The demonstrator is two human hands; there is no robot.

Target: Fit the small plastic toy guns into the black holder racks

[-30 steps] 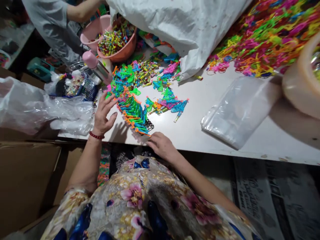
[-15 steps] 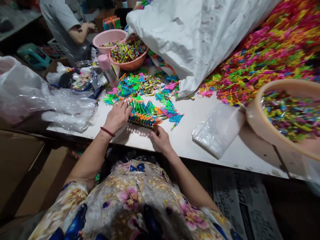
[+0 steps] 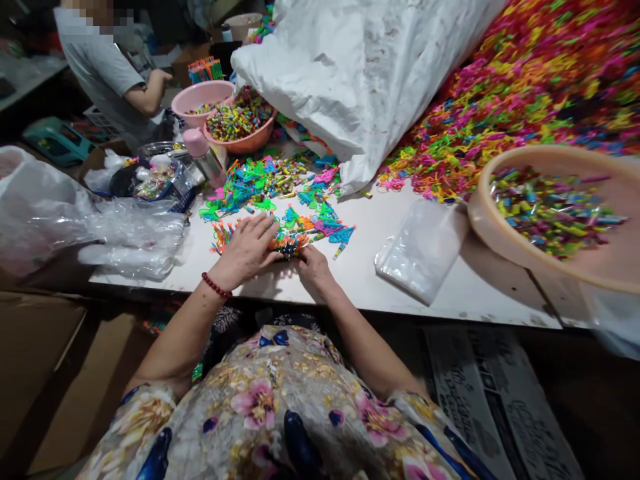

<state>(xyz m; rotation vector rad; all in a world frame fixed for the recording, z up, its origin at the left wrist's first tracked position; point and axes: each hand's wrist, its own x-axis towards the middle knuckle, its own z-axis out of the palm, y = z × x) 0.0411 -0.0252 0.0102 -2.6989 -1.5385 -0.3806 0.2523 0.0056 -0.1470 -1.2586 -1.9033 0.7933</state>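
Observation:
A row of small plastic toys (image 3: 290, 241), orange, green and blue, stands in what looks like a dark narrow rack near the table's front edge. Across its middle lies my left hand (image 3: 247, 250), palm down with the fingers stretched out, covering part of the row. My right hand (image 3: 315, 268) grips the rack's right end, its fingers bent and partly hidden. Just behind the row, loose green, blue and pink plastic toys (image 3: 250, 183) lie in a heap. A few more loose toys (image 3: 343, 233) lie right of the row.
Clear plastic bags (image 3: 423, 247) lie to the right, beside a peach basin (image 3: 500, 230) of small shiny tubes. Behind are an orange basin (image 3: 245, 143), a pink-capped flask (image 3: 205, 157), a white sack (image 3: 320, 87) and a colourful pile (image 3: 480, 113). Another person (image 3: 105, 73) works at far left.
My left hand has slid right from the row's left end to its middle, its fingers now spread over the toys. My right hand stays at the right end. The camera view has shifted slightly.

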